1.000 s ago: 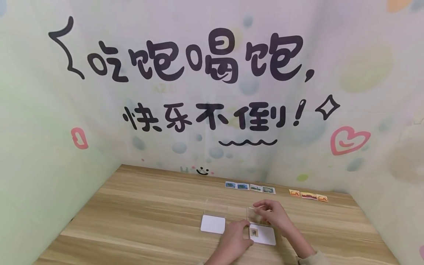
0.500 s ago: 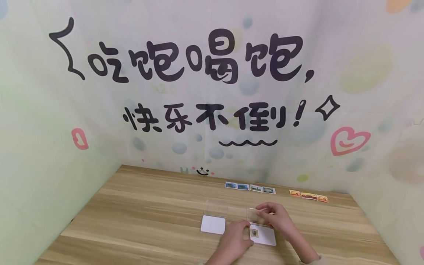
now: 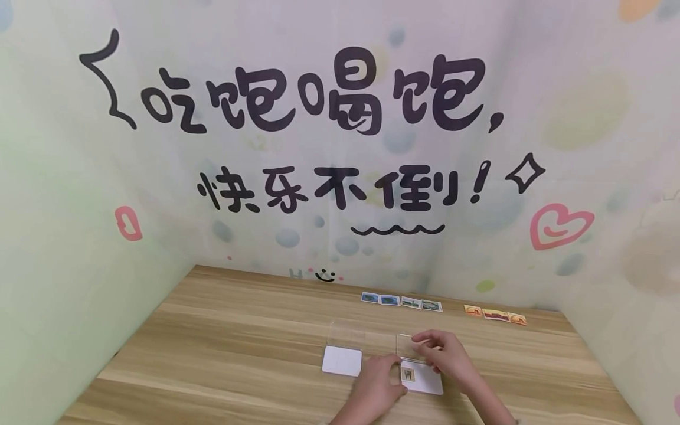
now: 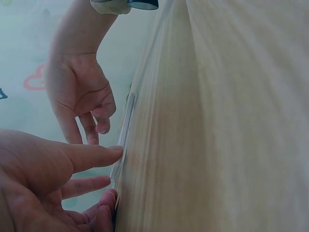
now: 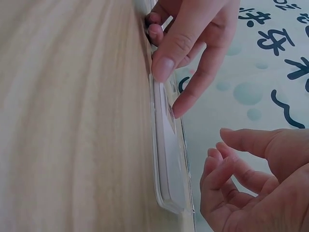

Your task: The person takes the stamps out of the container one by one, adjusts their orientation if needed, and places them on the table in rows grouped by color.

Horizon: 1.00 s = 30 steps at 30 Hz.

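Note:
A clear plastic case with a white insert point(image 3: 427, 382) lies unfolded on the table, a small tan stamp point(image 3: 408, 374) at the insert's left. My left hand point(image 3: 376, 381) grips the case's left side, thumb at the near corner and index finger at the far one; the right wrist view shows that thumb point(image 5: 165, 70) on the edge. Just beyond the insert is the transparent lid point(image 3: 405, 347). Over the lid's right part is my right hand point(image 3: 448, 359), fingers loosely bent; in the right wrist view its thumb and fingers point(image 5: 241, 174) are apart with nothing between them.
Left of my left hand lies a second unfolded case with a white insert point(image 3: 342, 361) and clear lid point(image 3: 345, 334). Blue and green stamps point(image 3: 390, 300) line the back of the table point(image 3: 223, 330), orange and yellow stamps point(image 3: 495, 314) farther right. A printed cloth point(image 3: 297, 248) hangs behind.
My right hand has drawn slightly down and to the right, toward the near side, over the lid. My left hand has stayed on the case's left side.

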Each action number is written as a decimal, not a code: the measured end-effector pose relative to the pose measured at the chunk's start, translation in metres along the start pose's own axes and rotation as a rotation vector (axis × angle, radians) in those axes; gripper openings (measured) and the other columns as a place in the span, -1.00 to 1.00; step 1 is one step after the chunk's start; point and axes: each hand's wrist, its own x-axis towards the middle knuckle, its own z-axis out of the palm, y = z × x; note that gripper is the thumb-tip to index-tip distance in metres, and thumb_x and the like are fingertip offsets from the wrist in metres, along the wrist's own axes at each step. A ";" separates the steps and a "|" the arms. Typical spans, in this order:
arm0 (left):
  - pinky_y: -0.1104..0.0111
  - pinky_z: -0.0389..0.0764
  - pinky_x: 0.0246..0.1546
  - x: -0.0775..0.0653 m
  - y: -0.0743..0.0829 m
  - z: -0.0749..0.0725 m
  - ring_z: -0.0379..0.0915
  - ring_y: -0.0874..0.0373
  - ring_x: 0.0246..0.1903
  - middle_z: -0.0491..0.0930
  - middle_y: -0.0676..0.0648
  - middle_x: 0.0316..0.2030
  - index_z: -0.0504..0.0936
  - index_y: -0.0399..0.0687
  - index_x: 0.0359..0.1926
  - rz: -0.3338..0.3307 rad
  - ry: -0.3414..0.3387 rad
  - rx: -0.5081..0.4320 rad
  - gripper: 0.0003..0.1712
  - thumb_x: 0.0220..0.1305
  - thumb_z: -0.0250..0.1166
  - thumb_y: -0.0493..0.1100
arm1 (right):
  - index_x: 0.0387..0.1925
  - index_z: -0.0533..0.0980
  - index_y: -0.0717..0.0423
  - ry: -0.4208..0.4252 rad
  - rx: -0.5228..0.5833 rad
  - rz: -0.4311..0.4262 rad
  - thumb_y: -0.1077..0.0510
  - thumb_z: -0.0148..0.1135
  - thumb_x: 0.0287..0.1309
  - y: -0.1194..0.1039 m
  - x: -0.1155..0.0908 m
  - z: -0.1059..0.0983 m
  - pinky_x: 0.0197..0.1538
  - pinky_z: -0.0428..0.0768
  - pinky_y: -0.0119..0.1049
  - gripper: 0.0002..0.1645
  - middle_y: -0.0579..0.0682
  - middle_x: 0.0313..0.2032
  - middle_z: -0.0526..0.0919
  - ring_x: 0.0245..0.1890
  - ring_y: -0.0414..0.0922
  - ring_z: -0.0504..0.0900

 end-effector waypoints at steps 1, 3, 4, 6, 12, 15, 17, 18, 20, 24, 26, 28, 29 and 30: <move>-0.06 0.65 0.05 0.000 0.000 0.000 0.62 -0.20 0.04 0.72 -0.22 -0.06 0.73 -0.24 0.06 -0.001 0.001 0.001 -0.48 0.04 0.63 -0.25 | -0.01 0.64 0.42 -0.002 0.000 0.001 0.27 0.35 0.34 0.001 -0.001 0.000 -0.48 0.52 -0.34 -0.71 -0.02 -0.38 0.65 -0.49 -0.13 0.52; -0.06 0.65 0.05 -0.001 0.001 -0.001 0.62 -0.20 0.03 0.72 -0.22 -0.06 0.73 -0.24 0.06 -0.002 0.002 0.006 -0.48 0.04 0.63 -0.25 | -0.01 0.63 0.42 -0.005 0.001 0.002 0.27 0.35 0.33 0.002 -0.002 0.000 -0.48 0.53 -0.33 -0.71 -0.01 -0.37 0.66 -0.48 -0.11 0.54; -0.06 0.65 0.05 -0.001 0.002 -0.001 0.62 -0.20 0.04 0.72 -0.22 -0.06 0.73 -0.24 0.06 -0.002 0.002 0.008 -0.48 0.04 0.63 -0.25 | -0.01 0.63 0.42 -0.007 0.001 0.003 0.27 0.35 0.33 0.002 -0.002 -0.001 -0.48 0.53 -0.33 -0.70 -0.01 -0.36 0.66 -0.47 -0.11 0.55; -0.06 0.64 0.06 -0.001 0.002 -0.001 0.62 -0.21 0.04 0.72 -0.22 -0.05 0.72 -0.24 0.07 -0.005 0.001 0.011 -0.47 0.04 0.63 -0.25 | 0.00 0.63 0.42 -0.010 0.003 0.005 0.27 0.35 0.33 0.002 -0.004 -0.001 -0.48 0.53 -0.32 -0.70 -0.01 -0.35 0.66 -0.46 -0.09 0.55; -0.09 0.64 0.08 0.000 0.002 0.000 0.62 -0.21 0.06 0.72 -0.22 -0.03 0.73 -0.23 0.08 -0.013 0.001 0.003 -0.47 0.05 0.63 -0.24 | 0.00 0.62 0.43 -0.033 0.004 0.000 0.26 0.35 0.33 0.004 -0.007 -0.003 -0.48 0.53 -0.33 -0.69 0.00 -0.36 0.66 -0.47 -0.11 0.55; -0.11 0.63 0.08 -0.001 0.002 0.000 0.62 -0.23 0.06 0.72 -0.23 -0.03 0.72 -0.24 0.08 -0.010 0.005 0.005 -0.47 0.04 0.63 -0.25 | 0.00 0.62 0.44 -0.051 0.013 -0.007 0.26 0.35 0.35 0.005 -0.009 -0.003 -0.47 0.55 -0.34 -0.69 0.02 -0.36 0.66 -0.49 -0.12 0.56; -0.11 0.64 0.08 -0.001 0.002 0.001 0.62 -0.23 0.06 0.72 -0.23 -0.03 0.72 -0.23 0.08 -0.008 0.005 0.010 -0.47 0.04 0.63 -0.25 | 0.00 0.61 0.46 -0.061 0.024 -0.004 0.27 0.34 0.36 0.006 -0.012 -0.003 -0.46 0.59 -0.33 -0.69 0.03 -0.35 0.67 -0.48 -0.12 0.58; -0.11 0.64 0.08 -0.001 0.002 0.001 0.62 -0.23 0.06 0.72 -0.23 -0.03 0.72 -0.23 0.08 -0.008 0.004 0.010 -0.47 0.04 0.63 -0.24 | 0.00 0.60 0.47 -0.066 0.029 -0.003 0.27 0.33 0.36 0.007 -0.013 -0.004 -0.45 0.60 -0.33 -0.69 0.03 -0.34 0.67 -0.47 -0.11 0.59; -0.10 0.64 0.07 -0.001 0.003 0.002 0.62 -0.23 0.06 0.72 -0.23 -0.02 0.73 -0.22 0.08 -0.009 0.002 0.014 -0.47 0.04 0.63 -0.24 | 0.00 0.59 0.48 -0.074 0.041 0.002 0.28 0.33 0.36 0.008 -0.015 -0.004 -0.43 0.64 -0.31 -0.69 0.02 -0.34 0.67 -0.46 -0.11 0.60; -0.11 0.64 0.07 -0.002 0.004 0.002 0.62 -0.24 0.06 0.72 -0.24 -0.02 0.73 -0.22 0.08 -0.009 0.001 0.008 -0.46 0.04 0.63 -0.24 | -0.01 0.60 0.48 -0.079 0.048 0.013 0.28 0.34 0.35 0.009 -0.019 -0.004 -0.41 0.66 -0.32 -0.69 0.00 -0.35 0.67 -0.46 -0.11 0.61; -0.13 0.64 0.06 -0.002 0.004 0.001 0.62 -0.26 0.06 0.71 -0.25 -0.02 0.72 -0.24 0.09 -0.006 0.003 0.000 -0.45 0.03 0.63 -0.25 | -0.01 0.59 0.50 -0.086 0.050 0.005 0.30 0.33 0.35 0.010 -0.020 -0.004 -0.39 0.68 -0.33 -0.70 0.00 -0.36 0.66 -0.45 -0.11 0.62; -0.15 0.63 0.06 -0.003 0.004 0.000 0.61 -0.28 0.06 0.71 -0.27 -0.01 0.72 -0.24 0.09 -0.004 0.007 -0.003 -0.45 0.03 0.63 -0.26 | -0.02 0.58 0.52 -0.101 0.054 -0.009 0.31 0.32 0.36 0.010 -0.021 -0.003 -0.37 0.70 -0.33 -0.69 0.00 -0.35 0.66 -0.44 -0.11 0.64; -0.16 0.63 0.06 -0.003 0.004 0.000 0.61 -0.28 0.06 0.71 -0.27 -0.01 0.72 -0.25 0.09 -0.003 0.007 -0.005 -0.45 0.03 0.63 -0.26 | -0.02 0.58 0.54 -0.108 0.057 -0.016 0.31 0.32 0.36 0.010 -0.021 -0.003 -0.35 0.70 -0.33 -0.69 0.00 -0.35 0.67 -0.44 -0.12 0.65; -0.16 0.63 0.06 -0.003 0.004 0.000 0.61 -0.29 0.06 0.71 -0.27 -0.01 0.72 -0.25 0.09 -0.002 0.007 -0.003 -0.46 0.04 0.62 -0.26 | -0.02 0.57 0.56 -0.115 0.061 -0.023 0.32 0.31 0.36 0.010 -0.021 -0.003 -0.34 0.71 -0.32 -0.69 0.01 -0.34 0.67 -0.43 -0.11 0.65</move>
